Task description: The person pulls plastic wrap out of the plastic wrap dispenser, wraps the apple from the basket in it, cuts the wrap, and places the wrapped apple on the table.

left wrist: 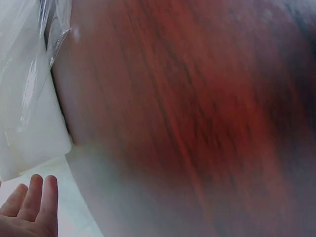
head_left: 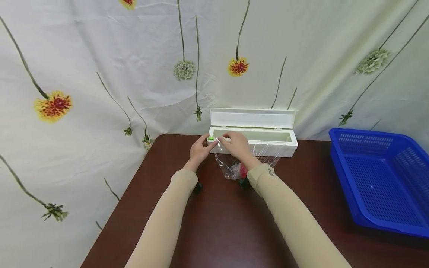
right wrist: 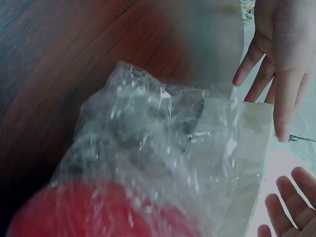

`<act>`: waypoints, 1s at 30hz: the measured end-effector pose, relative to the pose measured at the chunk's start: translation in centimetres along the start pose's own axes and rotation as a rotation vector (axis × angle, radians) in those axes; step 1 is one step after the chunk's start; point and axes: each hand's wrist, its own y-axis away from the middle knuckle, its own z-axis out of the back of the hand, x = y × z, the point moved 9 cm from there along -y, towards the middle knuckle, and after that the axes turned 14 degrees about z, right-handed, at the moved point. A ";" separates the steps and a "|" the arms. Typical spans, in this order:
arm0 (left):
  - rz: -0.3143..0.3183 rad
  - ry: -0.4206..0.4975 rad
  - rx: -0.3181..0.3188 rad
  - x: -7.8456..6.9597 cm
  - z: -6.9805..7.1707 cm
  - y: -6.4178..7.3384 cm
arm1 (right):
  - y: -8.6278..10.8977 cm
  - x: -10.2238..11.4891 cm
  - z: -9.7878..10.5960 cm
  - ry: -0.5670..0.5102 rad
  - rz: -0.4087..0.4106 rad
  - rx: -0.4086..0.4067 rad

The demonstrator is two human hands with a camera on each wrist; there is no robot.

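A long white cling film dispenser box (head_left: 251, 149) stands at the table's back edge, its lid (head_left: 253, 117) raised. Clear cling film (head_left: 222, 163) hangs over its front and gathers round a red rounded thing (head_left: 243, 170), whose exact kind is unclear under the wrinkles. At the box's left front corner, a small green slider (head_left: 210, 138) lies between the thumb and forefinger of my left hand (head_left: 199, 149). Just right of it, my right hand (head_left: 237, 144) hovers over the front rim with fingers slightly bent. Its fingers (right wrist: 291, 197) look spread and hold nothing.
On the right of the dark brown table (head_left: 221, 230) stands a blue plastic basket (head_left: 355, 186). A flower-print curtain (head_left: 151, 56) hangs directly behind the box. Small dark items (head_left: 197, 187) show by both wrists.
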 end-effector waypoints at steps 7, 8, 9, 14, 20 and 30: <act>0.029 0.025 0.032 0.3 -1.0 -0.3 | -0.3 -0.2 -1.2 -0.023 -0.044 0.035; 0.026 0.026 0.027 0.2 -0.9 -0.4 | -0.3 -0.2 -1.2 -0.026 -0.049 0.035; 0.024 0.024 0.021 0.2 -0.9 -0.5 | -0.4 -0.2 -1.3 -0.028 -0.051 0.035; 0.023 0.000 -0.010 0.1 -0.4 -0.7 | -0.7 -0.2 -1.4 -0.015 -0.050 0.035; 0.028 0.006 -0.034 0.3 0.0 -0.8 | -1.1 0.4 -1.8 -0.038 -0.027 0.064; 0.044 -0.001 -0.078 0.3 0.3 -0.7 | -1.4 0.6 -2.7 -0.056 -0.042 0.089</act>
